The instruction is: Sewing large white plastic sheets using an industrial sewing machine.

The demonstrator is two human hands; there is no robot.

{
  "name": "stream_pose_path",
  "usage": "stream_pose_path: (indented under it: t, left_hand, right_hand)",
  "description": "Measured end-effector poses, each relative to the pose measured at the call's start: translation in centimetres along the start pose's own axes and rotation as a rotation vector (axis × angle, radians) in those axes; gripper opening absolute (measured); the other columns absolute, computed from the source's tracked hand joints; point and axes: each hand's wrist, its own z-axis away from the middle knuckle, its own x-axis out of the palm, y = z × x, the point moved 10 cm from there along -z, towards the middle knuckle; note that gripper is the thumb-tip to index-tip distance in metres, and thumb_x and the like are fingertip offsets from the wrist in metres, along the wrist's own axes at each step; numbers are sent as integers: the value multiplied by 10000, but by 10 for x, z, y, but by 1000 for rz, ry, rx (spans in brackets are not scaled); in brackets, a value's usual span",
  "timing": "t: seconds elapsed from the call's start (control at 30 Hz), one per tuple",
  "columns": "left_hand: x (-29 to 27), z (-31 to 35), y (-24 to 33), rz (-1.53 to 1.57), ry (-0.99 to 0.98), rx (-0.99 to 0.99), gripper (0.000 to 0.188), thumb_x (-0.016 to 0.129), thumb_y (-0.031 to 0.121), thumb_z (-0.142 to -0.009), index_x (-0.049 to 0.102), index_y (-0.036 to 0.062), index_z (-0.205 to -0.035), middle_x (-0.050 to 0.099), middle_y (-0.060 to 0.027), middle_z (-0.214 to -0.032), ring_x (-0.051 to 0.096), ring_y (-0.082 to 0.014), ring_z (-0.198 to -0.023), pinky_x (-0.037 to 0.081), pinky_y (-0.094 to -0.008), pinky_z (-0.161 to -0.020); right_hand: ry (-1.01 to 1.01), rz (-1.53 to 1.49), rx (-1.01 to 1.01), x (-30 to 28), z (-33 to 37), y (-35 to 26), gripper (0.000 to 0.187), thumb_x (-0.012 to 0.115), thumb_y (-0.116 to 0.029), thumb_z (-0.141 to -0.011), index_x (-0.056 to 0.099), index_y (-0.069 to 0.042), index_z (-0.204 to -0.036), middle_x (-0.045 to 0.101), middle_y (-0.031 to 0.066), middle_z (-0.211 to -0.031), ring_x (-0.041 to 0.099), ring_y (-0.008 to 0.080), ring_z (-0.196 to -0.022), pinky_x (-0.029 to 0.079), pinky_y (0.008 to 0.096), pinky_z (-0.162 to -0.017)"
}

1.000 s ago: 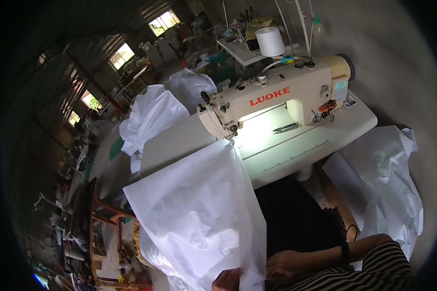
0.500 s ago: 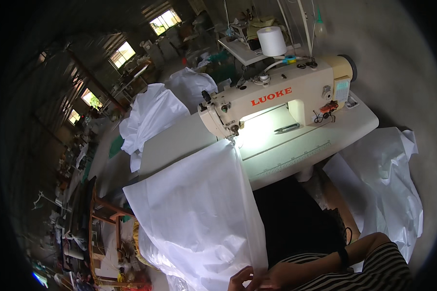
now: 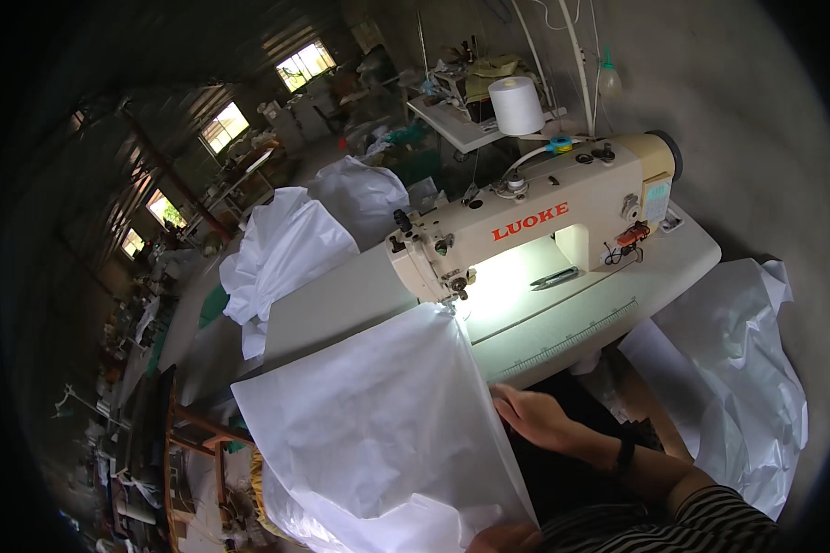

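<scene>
A large white plastic-like sheet (image 3: 378, 415) hangs off the front of the sewing machine table, one corner under the needle area of the sewing machine (image 3: 535, 217). At the sheet's right edge, a little below the table rim, my right hand (image 3: 535, 419) has its fingers closed on the edge, a black band on the wrist. My left hand (image 3: 505, 538) is at the lower picture border, curled at the same edge lower down. Most of its fingers are cut off from view. The machine's lamp lights the bed, where thread snips (image 3: 555, 277) lie.
Behind the machine stands a white thread cone (image 3: 516, 106). Crumpled white sheets (image 3: 290, 253) lie left of the table, and another white sheet (image 3: 729, 369) hangs at the right. A wooden frame (image 3: 203, 442) stands at the left. My dark-clothed lap is below the table.
My right hand has moved up along the sheet's edge toward the machine. The left hand stays low at the edge. The view has tilted slightly, so the machine appears lower.
</scene>
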Motion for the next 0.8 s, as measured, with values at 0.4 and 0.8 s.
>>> stream_pose_path:
  t: [0.4, 0.8]
  left_hand:
    - [-9, -11, 4, 81, -15, 84, 247, 680, 115, -685, 596, 18, -897, 528, -106, -763, 575, -272, -644, 470, -388, -539]
    - [-28, -20, -32, -42, 49, -30, 112, 643, 47, -719, 537, 55, -753, 464, -93, -656, 540, -282, -563, 451, -402, -507]
  right_hand:
    - [-68, 946, -24, 40, -133, 5, 579, 653, -101, -830, 515, -9, -1385, 619, -56, -620, 615, 143, -535, 410, 296, -423]
    - [-86, 987, -4, 50, -95, -6, 559, 617, -71, -855, 504, -2, -1397, 599, -32, -564, 598, 161, -483, 411, 313, -396]
